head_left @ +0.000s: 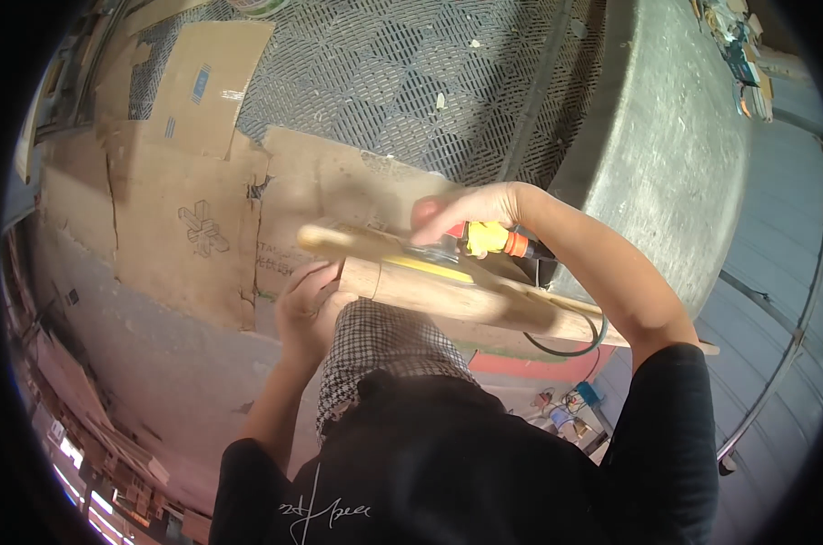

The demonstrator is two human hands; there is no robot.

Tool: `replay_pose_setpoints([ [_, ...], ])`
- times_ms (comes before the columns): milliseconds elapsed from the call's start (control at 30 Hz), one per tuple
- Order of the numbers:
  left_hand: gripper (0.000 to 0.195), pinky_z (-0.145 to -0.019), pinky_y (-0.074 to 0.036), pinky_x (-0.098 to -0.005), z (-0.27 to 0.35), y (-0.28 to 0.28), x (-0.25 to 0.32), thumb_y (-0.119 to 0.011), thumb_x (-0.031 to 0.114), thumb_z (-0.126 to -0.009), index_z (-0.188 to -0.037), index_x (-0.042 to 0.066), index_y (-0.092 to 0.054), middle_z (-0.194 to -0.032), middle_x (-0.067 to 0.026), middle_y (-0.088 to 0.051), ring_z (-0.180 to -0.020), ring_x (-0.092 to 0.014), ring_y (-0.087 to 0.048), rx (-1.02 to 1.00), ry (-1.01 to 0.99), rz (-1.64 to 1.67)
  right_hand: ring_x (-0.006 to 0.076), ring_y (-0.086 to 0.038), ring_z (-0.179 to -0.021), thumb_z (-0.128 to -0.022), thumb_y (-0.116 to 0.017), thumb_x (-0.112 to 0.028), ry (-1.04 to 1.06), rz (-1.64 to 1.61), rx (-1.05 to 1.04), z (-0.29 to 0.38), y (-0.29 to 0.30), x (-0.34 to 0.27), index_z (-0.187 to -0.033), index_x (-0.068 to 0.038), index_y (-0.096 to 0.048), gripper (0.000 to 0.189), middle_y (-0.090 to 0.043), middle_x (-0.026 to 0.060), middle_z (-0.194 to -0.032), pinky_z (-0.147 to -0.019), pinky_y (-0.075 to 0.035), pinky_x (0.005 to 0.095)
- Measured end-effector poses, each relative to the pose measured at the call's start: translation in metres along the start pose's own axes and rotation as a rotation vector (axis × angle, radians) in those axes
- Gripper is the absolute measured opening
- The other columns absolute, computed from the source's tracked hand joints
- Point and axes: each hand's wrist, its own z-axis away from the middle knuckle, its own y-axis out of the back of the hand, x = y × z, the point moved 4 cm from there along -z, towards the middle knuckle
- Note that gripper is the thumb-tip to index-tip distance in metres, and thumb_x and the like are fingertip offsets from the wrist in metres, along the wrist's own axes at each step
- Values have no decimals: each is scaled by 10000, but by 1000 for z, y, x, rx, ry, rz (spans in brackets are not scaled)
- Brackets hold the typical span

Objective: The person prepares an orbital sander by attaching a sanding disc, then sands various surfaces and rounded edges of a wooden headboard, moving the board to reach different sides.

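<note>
My left hand (311, 305) grips the near-left end of a pale wooden piece (445, 300), long and rounded, with a joint line near that end. A second wooden bar (319, 238) with a rounded tip runs along its far side. Over the wood, my right hand (479, 210) holds a handheld power sander, apparently pneumatic, with a red body and a yellow and orange fitting (488, 238). The sander's yellow-edged pad (430, 268) lies along the wood, blurred. Whether it touches the surface I cannot tell. My right palm partly hides the body.
A grey-topped bench (670, 157) stands to the right, with tools piled at its far end (742, 58). Flattened cardboard (173, 225) covers the floor at left, beside slatted plastic matting (411, 82). A dark hose (568, 353) loops below the wood. Boards (91, 409) lie lower left.
</note>
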Motion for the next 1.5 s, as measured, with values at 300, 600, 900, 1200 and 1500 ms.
replay_pose_setpoints([
  [300,352,-846,-548,-341,1,-2,5,-762,62,-816,-1159,-8,-729,-1084,-162,-724,-972,-280,-698,-79,88,40,237,-664,-1030,-822,-845,-376,305,502,457,67,-59,-23,-1103,-91,-573,484,-664,102,-1065,-909,-539,381],
  [600,408,-903,-544,-366,0,1,9,-722,45,-864,-1270,43,-679,-1146,-138,-716,-1024,-253,-690,-93,25,-54,286,-679,-977,-810,-864,-400,145,535,816,170,-80,81,-1178,-80,-572,569,-692,157,-1033,-898,-531,397],
  [900,462,-955,-533,-373,-28,6,5,-755,70,-842,-1294,50,-661,-1214,-147,-681,-1087,-286,-656,-165,-339,-146,181,-586,-896,-703,-909,-502,-287,320,651,182,15,145,-1125,-96,-634,647,-638,71,-1005,-792,-503,344],
  [1200,454,-993,-515,-384,-36,14,37,-738,90,-848,-1297,56,-682,-1276,-152,-665,-1147,-313,-652,-251,-330,-305,363,-680,-1020,-776,-841,-354,310,679,919,146,-95,61,-1257,-20,-535,661,-692,231,-1075,-911,-531,430],
  [1500,475,-943,-534,-362,-42,3,36,-739,126,-894,-1360,75,-658,-1179,-158,-729,-1022,-274,-703,-348,-236,-412,429,-679,-1080,-765,-846,-369,91,382,1720,284,-70,299,-1266,-29,-527,685,-697,277,-1120,-929,-524,467],
])
